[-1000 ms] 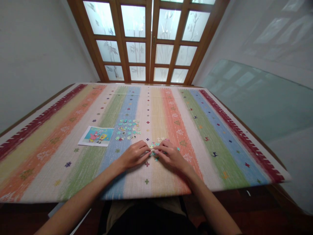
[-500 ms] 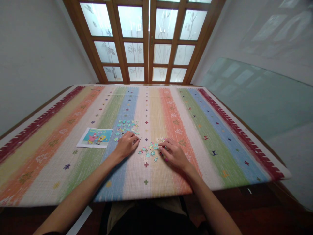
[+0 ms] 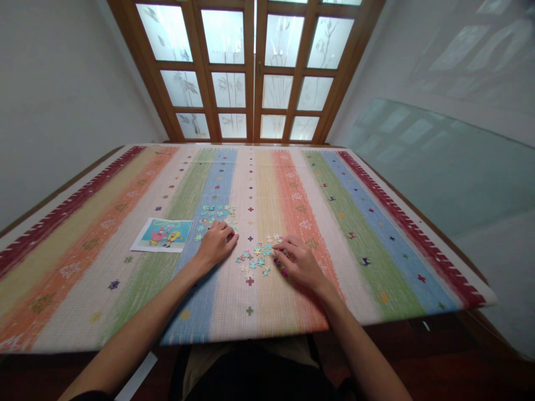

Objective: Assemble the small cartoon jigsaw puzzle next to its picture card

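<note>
Small flat pastel cardboard jigsaw pieces (image 3: 254, 260), loose between the curled fingers of the left hand (image 3: 217, 243) and right hand (image 3: 299, 262), look light and thin, best pinched by the edges; whether either hand holds one cannot be told.

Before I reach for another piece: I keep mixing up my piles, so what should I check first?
1. Reference picture face up and uncovered, left of the left hand: ok.
2. Far pile and near cluster look apart, though the left hand covers part of the gap: ok.
3. Left hand lies on the far pile's near edge; whether it holds a piece: cannot tell.
4. Right hand has its fingertips at the near cluster's right side; piece pinched: cannot tell.
5. All pieces lie well back from the striped cloth's front edge: ok.
</note>
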A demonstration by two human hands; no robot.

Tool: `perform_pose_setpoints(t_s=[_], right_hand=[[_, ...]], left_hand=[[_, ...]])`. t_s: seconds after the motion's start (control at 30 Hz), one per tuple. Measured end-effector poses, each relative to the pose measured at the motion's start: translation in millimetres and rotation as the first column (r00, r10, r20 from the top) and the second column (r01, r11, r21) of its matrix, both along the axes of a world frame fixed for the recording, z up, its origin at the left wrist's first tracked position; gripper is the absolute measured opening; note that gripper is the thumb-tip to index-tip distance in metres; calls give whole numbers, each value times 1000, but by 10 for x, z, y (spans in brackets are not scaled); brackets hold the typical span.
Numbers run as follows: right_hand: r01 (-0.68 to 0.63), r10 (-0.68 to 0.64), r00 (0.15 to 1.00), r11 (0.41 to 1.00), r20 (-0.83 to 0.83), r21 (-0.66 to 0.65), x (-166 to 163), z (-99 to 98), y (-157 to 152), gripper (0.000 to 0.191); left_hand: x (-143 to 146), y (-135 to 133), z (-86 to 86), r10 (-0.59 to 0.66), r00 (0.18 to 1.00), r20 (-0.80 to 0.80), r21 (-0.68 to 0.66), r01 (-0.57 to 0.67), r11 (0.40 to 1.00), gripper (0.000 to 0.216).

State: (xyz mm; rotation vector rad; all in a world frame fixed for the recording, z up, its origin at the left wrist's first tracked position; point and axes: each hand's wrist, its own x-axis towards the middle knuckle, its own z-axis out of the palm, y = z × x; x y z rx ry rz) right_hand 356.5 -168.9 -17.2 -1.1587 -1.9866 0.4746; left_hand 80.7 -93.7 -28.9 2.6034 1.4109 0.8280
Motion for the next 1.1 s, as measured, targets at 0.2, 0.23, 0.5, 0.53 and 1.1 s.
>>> perform_pose_setpoints(t_s=[0.2, 0.23, 0.5, 0.53, 1.1], right_hand=[[94, -94, 996, 995, 0, 24, 171, 19, 16, 17], [101, -101, 995, 995, 13, 25, 223, 22, 16, 17], [106, -107, 973, 994, 202, 18, 687, -15, -67, 20], [86, -87, 972, 996, 218, 13, 738, -22, -80, 20], [95, -104, 967, 994, 234, 48, 652, -194, -107, 18]], left_hand=[[-50, -81, 65, -36, 995, 93, 27, 33, 999, 15], [-70, -110, 75, -49, 993, 111, 13, 48, 999, 12], [-232, -443, 88, -125, 977, 170, -64, 138, 988, 15], [-234, -492, 87, -132, 975, 178, -67, 146, 987, 18], [8, -834, -126, -148, 985, 89, -47, 152, 987, 29]])
